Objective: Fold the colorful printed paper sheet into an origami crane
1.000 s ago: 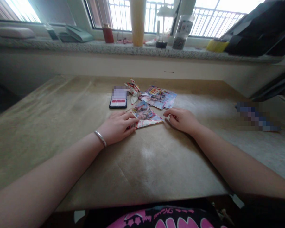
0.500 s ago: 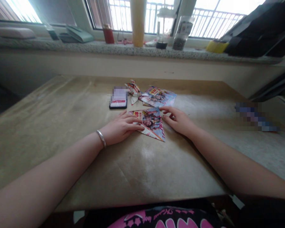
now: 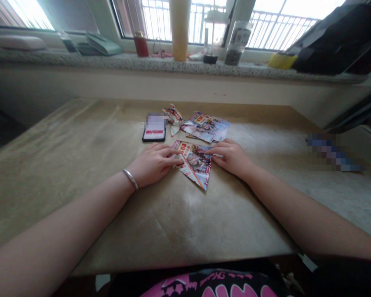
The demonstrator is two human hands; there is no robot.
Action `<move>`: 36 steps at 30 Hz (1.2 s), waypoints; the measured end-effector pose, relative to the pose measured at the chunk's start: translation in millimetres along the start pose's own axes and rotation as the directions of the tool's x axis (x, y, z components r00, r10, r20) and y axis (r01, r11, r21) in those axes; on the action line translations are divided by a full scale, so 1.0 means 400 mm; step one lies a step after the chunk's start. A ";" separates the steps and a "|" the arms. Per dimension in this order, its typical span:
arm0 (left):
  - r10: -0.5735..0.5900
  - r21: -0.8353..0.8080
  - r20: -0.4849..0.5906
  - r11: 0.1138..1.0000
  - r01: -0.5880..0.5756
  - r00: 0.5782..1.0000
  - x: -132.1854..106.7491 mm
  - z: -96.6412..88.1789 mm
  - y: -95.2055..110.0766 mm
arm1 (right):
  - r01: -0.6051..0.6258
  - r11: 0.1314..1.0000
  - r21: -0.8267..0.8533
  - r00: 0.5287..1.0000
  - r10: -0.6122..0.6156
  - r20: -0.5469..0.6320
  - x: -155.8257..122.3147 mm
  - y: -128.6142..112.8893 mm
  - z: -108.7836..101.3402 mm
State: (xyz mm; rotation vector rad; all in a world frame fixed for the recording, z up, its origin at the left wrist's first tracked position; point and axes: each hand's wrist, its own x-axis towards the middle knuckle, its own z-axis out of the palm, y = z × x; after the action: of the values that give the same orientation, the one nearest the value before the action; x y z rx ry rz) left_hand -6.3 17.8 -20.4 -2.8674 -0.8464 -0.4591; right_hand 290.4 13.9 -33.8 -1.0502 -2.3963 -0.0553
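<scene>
Hands apart, neither pinching. The left hand [image 3: 153, 165], a silver bangle [image 3: 130, 179] at its wrist, lies flat, its fingers [image 3: 173, 159] over the left corner of a glossy printed paper triangle [image 3: 196, 165]; the right hand [image 3: 230, 157] presses from the other side, its fingertips [image 3: 208, 152] at the triangle's right edge. We judge slippage the main risk: the slick stock on the brown paper covering [image 3: 80, 173] could skew under uneven pressure, and its folded flap could spring up. Appearance: creased, red and blue print, tip towards us, mid-covering, just below a black phone [image 3: 153, 134], a small folded paper piece [image 3: 173, 117] and a flat printed sheet [image 3: 205, 126].
</scene>
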 end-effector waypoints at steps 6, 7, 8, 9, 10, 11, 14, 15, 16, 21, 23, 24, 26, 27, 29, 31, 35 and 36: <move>-0.085 0.030 -0.017 0.996 0.085 0.996 -0.002 -0.003 0.002 | 0.151 0.972 -0.179 0.986 -0.162 -0.050 -0.002 -0.004 -0.019; -0.086 0.024 -0.025 0.996 0.087 0.996 -0.001 -0.005 0.003 | 0.194 0.959 -0.207 0.978 -0.206 -0.037 -0.001 -0.012 -0.023; -0.083 0.014 -0.033 0.996 0.083 0.996 0.000 -0.008 0.004 | 0.227 0.946 -0.230 0.971 -0.238 -0.021 0.000 -0.020 -0.027; -0.080 0.002 -0.041 0.997 0.080 0.996 0.001 -0.010 0.004 | 0.254 0.935 -0.248 0.965 -0.262 0.002 0.001 -0.029 -0.030; -0.079 -0.012 -0.051 0.997 0.079 0.996 0.002 -0.013 0.006 | 0.274 0.926 -0.258 0.961 -0.277 0.028 0.002 -0.037 -0.032; -0.077 -0.029 -0.058 0.997 0.075 0.995 0.002 -0.016 0.007 | 0.275 0.922 -0.272 0.961 -0.274 0.041 0.003 -0.046 -0.033; -0.041 -0.087 -0.038 0.996 0.037 0.998 0.004 -0.023 0.015 | 0.268 0.915 -0.301 0.963 -0.259 0.071 0.005 -0.067 -0.032; -0.015 -0.105 -0.018 0.994 0.013 1.000 0.004 -0.025 0.018 | 0.267 0.915 -0.303 0.964 -0.256 0.078 0.005 -0.072 -0.031; 0.005 -0.120 0.008 0.993 -0.004 1.000 0.004 -0.027 0.021 | 0.268 0.916 -0.298 0.963 -0.254 0.085 0.006 -0.076 -0.031; 0.068 -0.126 0.098 0.991 -0.055 0.993 0.004 -0.025 0.030 | 0.265 0.943 -0.200 0.962 -0.243 0.126 0.009 -0.082 -0.027; 0.078 -0.139 0.113 0.988 -0.062 0.991 0.004 -0.024 0.030 | 0.268 0.955 -0.123 0.958 -0.251 0.142 0.010 -0.080 -0.024; 0.082 -0.151 0.116 0.986 -0.064 0.990 0.004 -0.024 0.029 | 0.272 0.959 -0.075 0.954 -0.259 0.149 0.011 -0.078 -0.022; 0.098 -0.177 0.105 0.981 -0.079 0.990 0.005 -0.027 0.026 | 0.282 0.959 0.028 0.947 -0.283 0.154 0.012 -0.075 -0.018; 0.112 -0.186 0.091 0.978 -0.094 0.989 0.005 -0.029 0.024 | 0.287 0.955 0.074 0.943 -0.295 0.154 0.012 -0.074 -0.017; 0.143 -0.200 0.052 0.971 -0.130 0.988 0.005 -0.035 0.022 | 0.308 0.943 0.127 0.933 -0.325 0.152 0.012 -0.074 -0.015; 0.176 -0.211 0.000 0.962 -0.172 0.984 0.006 -0.041 0.023 | 0.350 0.928 0.129 0.918 -0.367 0.147 0.013 -0.080 -0.016; 0.235 -0.203 -0.077 0.948 -0.246 0.969 0.006 -0.050 0.027 | 0.425 0.901 0.083 0.889 -0.433 0.150 0.013 -0.104 -0.026; 0.234 -0.194 -0.084 0.950 -0.247 0.968 0.006 -0.051 0.028 | 0.435 0.899 0.058 0.886 -0.438 0.151 0.012 -0.110 -0.029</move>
State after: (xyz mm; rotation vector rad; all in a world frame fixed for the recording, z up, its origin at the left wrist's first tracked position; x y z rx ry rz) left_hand -3.5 5.7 -0.7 -3.0685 -0.4529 -0.6313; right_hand 262.2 -16.2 -14.4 -0.4978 -2.7315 -0.1041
